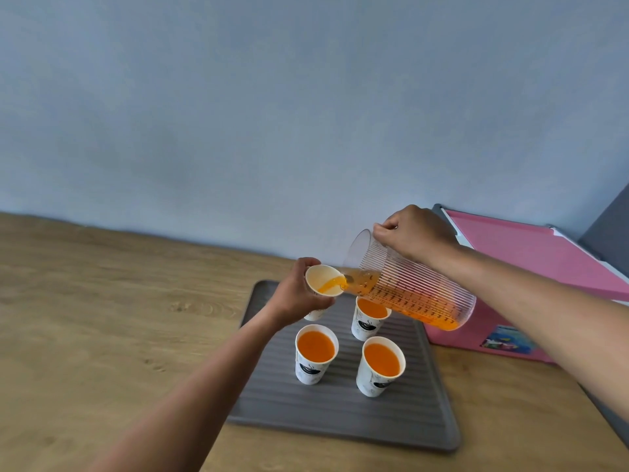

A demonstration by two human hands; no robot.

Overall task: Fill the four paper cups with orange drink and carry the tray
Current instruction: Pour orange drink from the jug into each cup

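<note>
My left hand point(295, 294) grips a white paper cup point(323, 280), tilted and lifted above the grey ribbed tray point(326, 417). My right hand point(413, 233) holds a clear ribbed pitcher point(415, 287) by its top, tipped to the left. Orange drink streams from its spout into the held cup. Three other paper cups stand on the tray filled with orange drink: one at the back right point(371, 316), one at the front left point(316, 352), one at the front right point(381, 366).
The tray lies on a wooden table point(102, 301) against a pale blue wall. A pink box point(531, 260) stands right behind the tray, under my right forearm. A grey surface borders the table at the far right.
</note>
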